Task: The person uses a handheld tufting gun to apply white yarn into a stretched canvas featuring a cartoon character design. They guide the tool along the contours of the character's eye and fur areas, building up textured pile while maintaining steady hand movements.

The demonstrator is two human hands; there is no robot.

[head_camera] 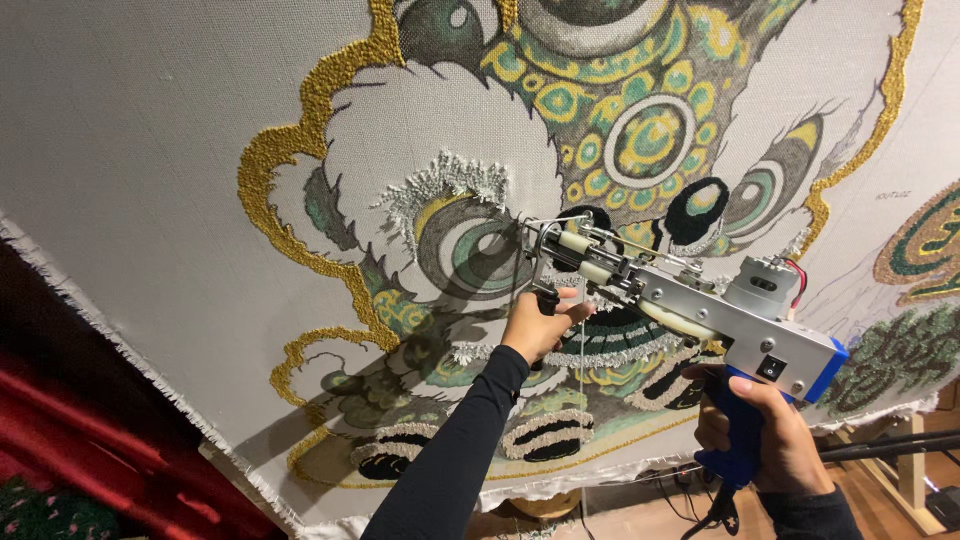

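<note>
A tufting gun (690, 310) with a silver metal body and a blue grip is pressed nose-first against a large stretched white cloth (140, 150). My left hand (540, 325) grips the gun's black front handle below the needle. My right hand (765, 430) wraps the blue rear grip. The needle tip touches the cloth beside a green and grey eye shape (480, 245) of a partly tufted lion-like design, outlined in gold yarn (270, 170). A thin yarn strand (581, 385) hangs down from the gun.
The cloth's frayed lower edge (130, 350) runs diagonally at left, with red fabric (70, 440) behind it. Another tufted green and gold motif (925, 245) sits at right. Wooden floor, cables (680, 495) and a wooden frame leg (915, 465) show at bottom right.
</note>
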